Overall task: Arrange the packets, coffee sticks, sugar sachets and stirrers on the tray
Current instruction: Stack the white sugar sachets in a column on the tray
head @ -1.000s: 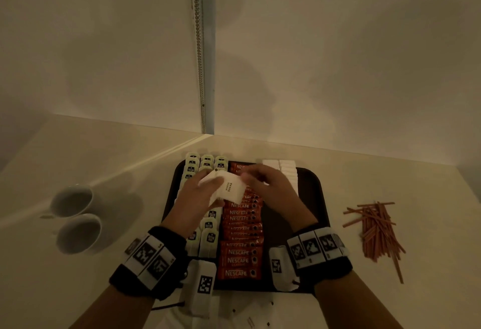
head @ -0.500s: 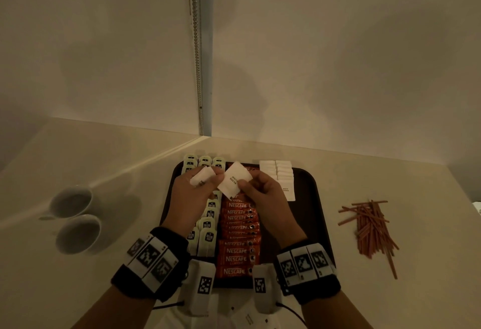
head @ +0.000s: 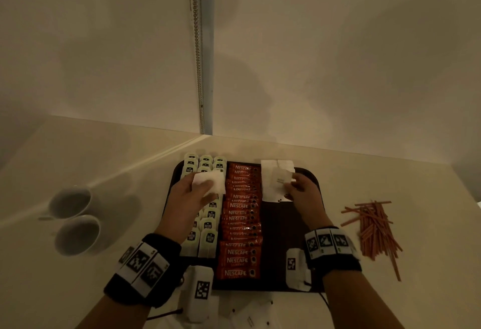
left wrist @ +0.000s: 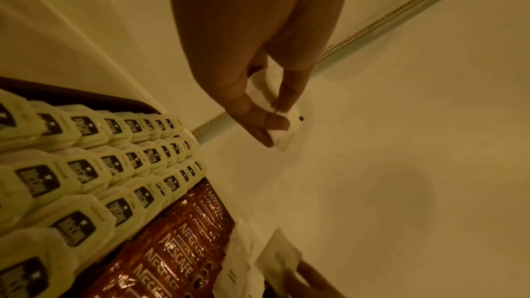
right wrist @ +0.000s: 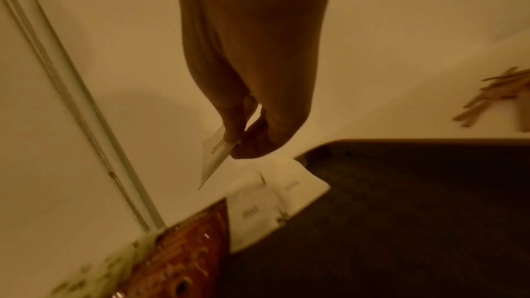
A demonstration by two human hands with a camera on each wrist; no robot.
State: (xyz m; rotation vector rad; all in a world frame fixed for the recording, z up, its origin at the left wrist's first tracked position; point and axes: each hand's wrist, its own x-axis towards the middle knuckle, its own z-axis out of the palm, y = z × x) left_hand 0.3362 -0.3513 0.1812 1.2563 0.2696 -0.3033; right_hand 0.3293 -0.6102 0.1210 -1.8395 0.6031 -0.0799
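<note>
A dark tray (head: 286, 229) holds rows of pale green packets (head: 208, 240), a column of red coffee sticks (head: 240, 224) and white sugar sachets (head: 270, 188) at its far right. My left hand (head: 200, 193) pinches a small stack of white sachets (head: 209, 181) above the green packets; the left wrist view shows the same stack of sachets (left wrist: 275, 108) between thumb and fingers. My right hand (head: 294, 188) pinches one white sachet (head: 281, 179) over the row of sachets, seen edge-on as the pinched sachet (right wrist: 213, 155) in the right wrist view. Brown stirrers (head: 374, 229) lie on the counter right of the tray.
Two white cups (head: 75, 219) stand on the counter at the left. More white sachets (head: 250, 315) lie on the counter in front of the tray's near edge. Walls meet in a corner just behind the tray. The tray's right half is bare dark surface.
My hands have separated. The right hand carried one sachet rightwards to the sachet row, while the left hand stayed over the green packets with the remaining stack.
</note>
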